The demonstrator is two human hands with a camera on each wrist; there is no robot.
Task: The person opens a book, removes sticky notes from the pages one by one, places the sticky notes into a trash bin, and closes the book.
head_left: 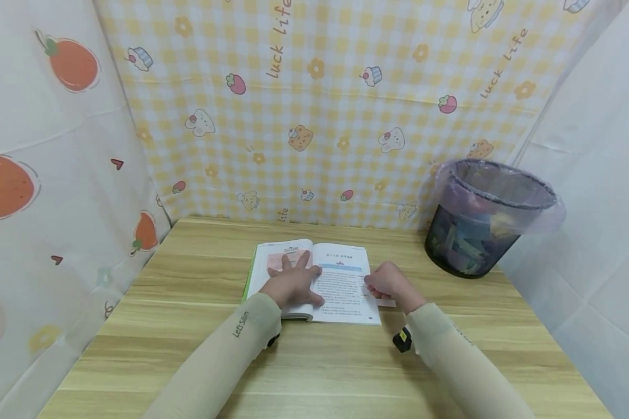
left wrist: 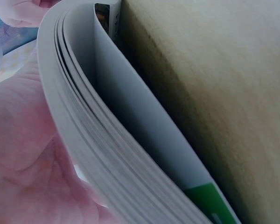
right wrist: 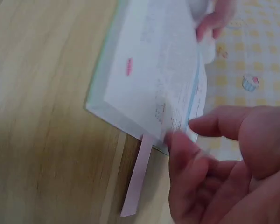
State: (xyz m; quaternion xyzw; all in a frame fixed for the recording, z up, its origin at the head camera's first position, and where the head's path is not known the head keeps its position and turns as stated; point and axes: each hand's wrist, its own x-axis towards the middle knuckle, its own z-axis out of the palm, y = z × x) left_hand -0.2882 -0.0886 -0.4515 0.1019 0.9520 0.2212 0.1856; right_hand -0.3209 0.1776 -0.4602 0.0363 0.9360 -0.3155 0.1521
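Note:
An open book with printed pages lies on the wooden table. My left hand rests spread on its left page, fingers straight. The left wrist view shows the palm against the thick page block. At the right page's outer edge, my right hand has curled fingers, with thumb and a finger pinching at the page edge in the right wrist view; the exact contact is blurred. Just nearer than this hand, a pale pink paper strip sticks out from the book's edge.
A dark bin with a pinkish plastic liner and colourful contents stands at the table's back right. Patterned curtain hangs along the back edge, and white cloth covers both sides. Wooden tabletop surrounds the book.

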